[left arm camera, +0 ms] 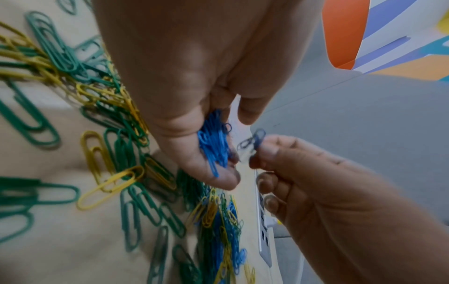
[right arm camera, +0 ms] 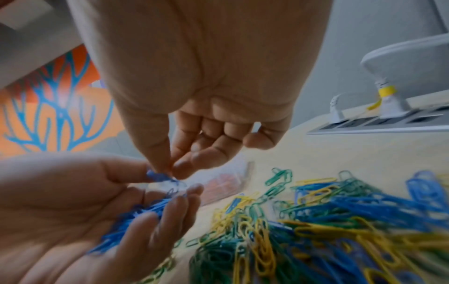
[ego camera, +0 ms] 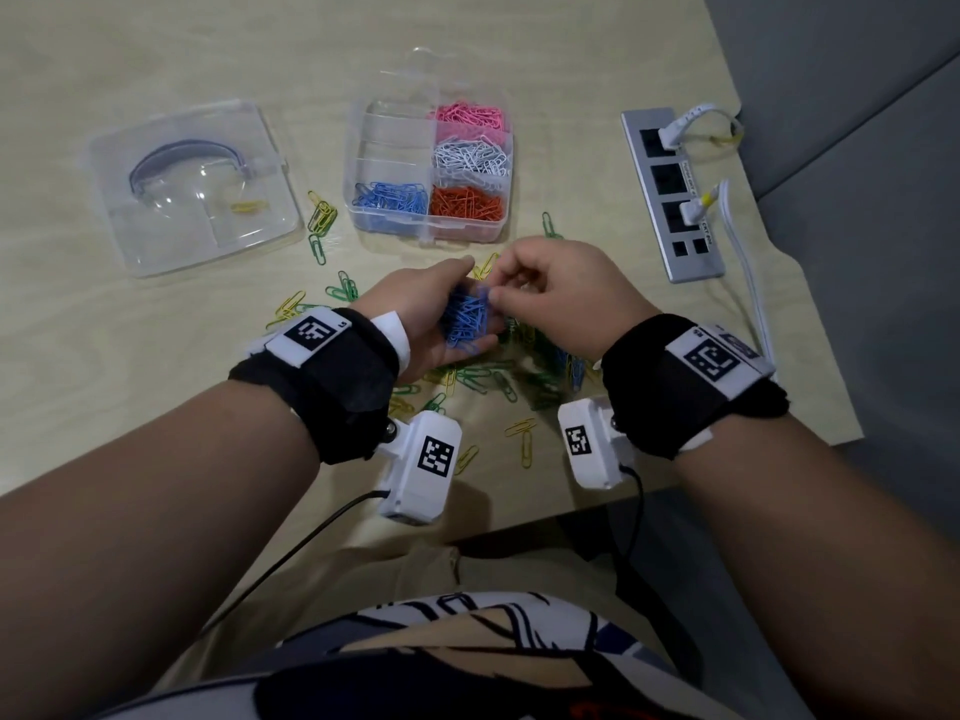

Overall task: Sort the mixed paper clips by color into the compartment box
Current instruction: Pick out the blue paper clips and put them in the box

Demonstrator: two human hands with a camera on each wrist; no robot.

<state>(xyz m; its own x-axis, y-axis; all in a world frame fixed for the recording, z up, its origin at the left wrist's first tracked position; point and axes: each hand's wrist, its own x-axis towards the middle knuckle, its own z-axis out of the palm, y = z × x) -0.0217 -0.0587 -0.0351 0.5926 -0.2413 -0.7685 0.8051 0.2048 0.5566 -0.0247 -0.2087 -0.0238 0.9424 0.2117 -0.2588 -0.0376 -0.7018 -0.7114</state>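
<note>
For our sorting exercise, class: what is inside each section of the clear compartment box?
In the compartment box, pink clips, white clips, orange clips and blue clips each fill one section. The two left rear sections look empty. What lies beneath each heap is covered.

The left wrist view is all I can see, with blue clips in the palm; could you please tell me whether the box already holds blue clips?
Observer: Yes, the compartment box holds blue clips in its near-left compartment, seen from the head view.
Operator: Thank you. Which other colours are sorted?
Observer: Pink, white and orange fill the right column.
Operator: Are any compartments free?
Observer: The two far-left compartments look empty.
Operator: Where are the hands relative to the box?
Observer: The left hand and right hand meet just in front of it.
</note>
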